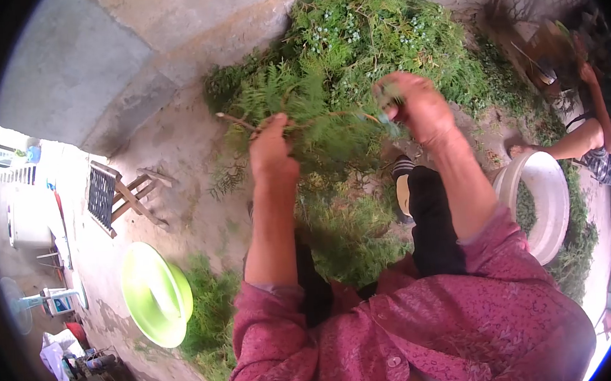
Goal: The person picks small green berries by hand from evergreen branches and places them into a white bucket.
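Note:
My left hand [273, 150] is closed around the woody stem of a leafy evergreen branch [330, 136], whose cut end sticks out to the left. The branch stretches across to the right in front of me, its foliage smeared by motion. My right hand [417, 108] is closed at the branch's other side, fingers bent around green sprigs; a bluish-green bit shows by the fingertips. Just beyond both hands lies a large heap of evergreen cuttings [394, 35] dotted with pale berries. More loose greenery [351, 240] lies on the ground between my legs.
A lime-green basin [158, 294] tilts at the left beside more cuttings [211, 310]. Behind it stands a small wooden folding stool [125, 192]. To the right is a white tub [555, 208] with greenery. Another person's arm and leg [578, 141] show at the far right.

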`<state>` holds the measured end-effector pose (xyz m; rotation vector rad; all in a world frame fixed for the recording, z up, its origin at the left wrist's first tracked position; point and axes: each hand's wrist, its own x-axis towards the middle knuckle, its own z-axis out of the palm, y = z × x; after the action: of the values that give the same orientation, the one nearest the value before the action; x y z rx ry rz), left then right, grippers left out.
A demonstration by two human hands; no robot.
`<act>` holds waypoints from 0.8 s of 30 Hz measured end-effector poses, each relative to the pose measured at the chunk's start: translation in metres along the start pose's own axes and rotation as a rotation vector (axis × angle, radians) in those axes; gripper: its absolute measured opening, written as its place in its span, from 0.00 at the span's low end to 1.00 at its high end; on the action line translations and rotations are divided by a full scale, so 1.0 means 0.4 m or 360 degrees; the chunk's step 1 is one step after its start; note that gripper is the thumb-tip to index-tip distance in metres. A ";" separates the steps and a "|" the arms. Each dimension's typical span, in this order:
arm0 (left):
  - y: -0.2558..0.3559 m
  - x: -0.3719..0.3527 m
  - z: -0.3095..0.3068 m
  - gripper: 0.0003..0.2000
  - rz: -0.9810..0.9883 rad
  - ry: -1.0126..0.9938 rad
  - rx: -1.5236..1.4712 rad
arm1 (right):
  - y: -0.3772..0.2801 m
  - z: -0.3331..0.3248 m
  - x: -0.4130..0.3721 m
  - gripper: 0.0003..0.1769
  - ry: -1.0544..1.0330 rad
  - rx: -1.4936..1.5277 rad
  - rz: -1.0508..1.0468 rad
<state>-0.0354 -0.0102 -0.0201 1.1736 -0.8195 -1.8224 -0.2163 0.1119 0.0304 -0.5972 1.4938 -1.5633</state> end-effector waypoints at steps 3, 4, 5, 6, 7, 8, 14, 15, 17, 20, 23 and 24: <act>0.016 0.032 -0.038 0.05 -0.0051 0.0043 -0.0201 | 0.010 -0.063 0.024 0.06 -0.0264 0.0781 -0.0020; 0.015 0.040 -0.046 0.06 -0.0066 0.0020 -0.0263 | 0.019 -0.061 0.023 0.06 -0.0267 0.0786 -0.0024; 0.014 0.046 -0.052 0.06 -0.0062 0.0017 -0.0256 | 0.024 -0.050 0.019 0.06 -0.0396 0.0765 0.0051; 0.015 0.051 -0.056 0.07 -0.0098 0.0055 -0.0284 | 0.028 -0.042 0.018 0.05 -0.0526 0.0741 0.0123; 0.017 0.056 -0.059 0.09 -0.0134 0.0094 -0.0313 | 0.031 -0.040 0.018 0.05 -0.0581 0.0721 0.0156; 0.022 0.052 -0.058 0.09 -0.0127 0.0092 -0.0312 | 0.032 -0.036 0.017 0.05 -0.0585 0.0723 0.0151; 0.025 0.041 -0.064 0.11 -0.0155 0.0020 -0.0262 | 0.052 0.018 0.032 0.11 -0.0570 0.0406 0.0418; 0.024 0.037 -0.063 0.11 -0.0169 0.0012 -0.0256 | 0.059 0.027 0.039 0.12 -0.0598 0.0422 0.0420; 0.024 0.028 -0.059 0.11 -0.0181 -0.0004 -0.0241 | 0.075 0.040 0.058 0.12 -0.0580 0.0456 0.0428; 0.032 0.014 -0.056 0.11 -0.0212 -0.0041 -0.0247 | 0.098 0.052 0.085 0.10 -0.0539 0.0517 0.0499; 0.038 0.013 -0.067 0.10 -0.0203 -0.0045 -0.0252 | 0.126 0.049 0.119 0.08 -0.0429 0.0566 0.0572; 0.037 0.016 -0.074 0.09 -0.0153 -0.0027 -0.0240 | 0.130 0.045 0.130 0.06 -0.0347 0.0577 0.0591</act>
<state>-0.0055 -0.0257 -0.0208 1.1187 -0.6323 -1.9391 -0.2145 0.0640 -0.0281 -0.2514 1.0520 -1.3803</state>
